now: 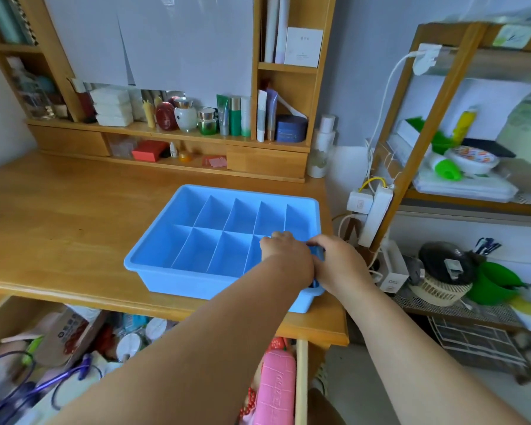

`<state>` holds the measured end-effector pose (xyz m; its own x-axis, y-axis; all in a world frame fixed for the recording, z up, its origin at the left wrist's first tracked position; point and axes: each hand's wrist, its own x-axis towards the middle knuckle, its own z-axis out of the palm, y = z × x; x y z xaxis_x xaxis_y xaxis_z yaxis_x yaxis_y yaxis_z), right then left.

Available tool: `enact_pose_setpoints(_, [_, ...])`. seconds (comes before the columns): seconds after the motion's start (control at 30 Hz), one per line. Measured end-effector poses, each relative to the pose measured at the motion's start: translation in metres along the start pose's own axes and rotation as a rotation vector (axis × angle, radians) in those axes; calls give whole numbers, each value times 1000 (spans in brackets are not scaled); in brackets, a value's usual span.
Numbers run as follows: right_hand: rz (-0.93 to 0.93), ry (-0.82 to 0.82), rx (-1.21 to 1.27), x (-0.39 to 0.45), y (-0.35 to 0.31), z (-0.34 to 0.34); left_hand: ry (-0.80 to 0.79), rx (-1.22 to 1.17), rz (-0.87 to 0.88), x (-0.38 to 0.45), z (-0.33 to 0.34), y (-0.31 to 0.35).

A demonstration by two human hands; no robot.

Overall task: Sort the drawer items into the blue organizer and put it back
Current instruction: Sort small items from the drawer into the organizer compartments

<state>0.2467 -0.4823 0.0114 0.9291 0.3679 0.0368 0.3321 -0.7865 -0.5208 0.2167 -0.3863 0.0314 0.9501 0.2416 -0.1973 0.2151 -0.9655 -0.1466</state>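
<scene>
The blue organizer [178,240] sits on the desk [59,216], right of centre, its compartments bare. Both hands meet at its 4 o'clock corner: the left hand [284,256] curls over the rim, the right hand [337,265] grips the outer edge. At 7 o'clock, the open drawer [74,348] is cluttered.

Two bare forearms [196,348], uncovered from the lower edge of the view up to the wrists, smooth, broad near the elbows and narrowing toward the hands. Left hand [284,254] and right hand [339,265] equally bare, with rounded knuckles and fingers that look short through the wide-angle lens. Low between the arms, what looks like pale, strappy footwear [321,377] on one foot, too blurred to tell more
</scene>
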Motion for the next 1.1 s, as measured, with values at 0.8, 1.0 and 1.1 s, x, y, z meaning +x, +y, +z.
enact_pose_setpoints(0.8, [-67,6,152,-21,7,-3,239,-1063,243,-40,14,-65])
enact_pose_setpoints(1.0, [-506,521,26,-95,12,4,610,-1004,187,-155,98,-114])
enact_pose_setpoints(1.1, [-683,287,-66,-135,12,45,295,-905,-70,-189,160,-130])
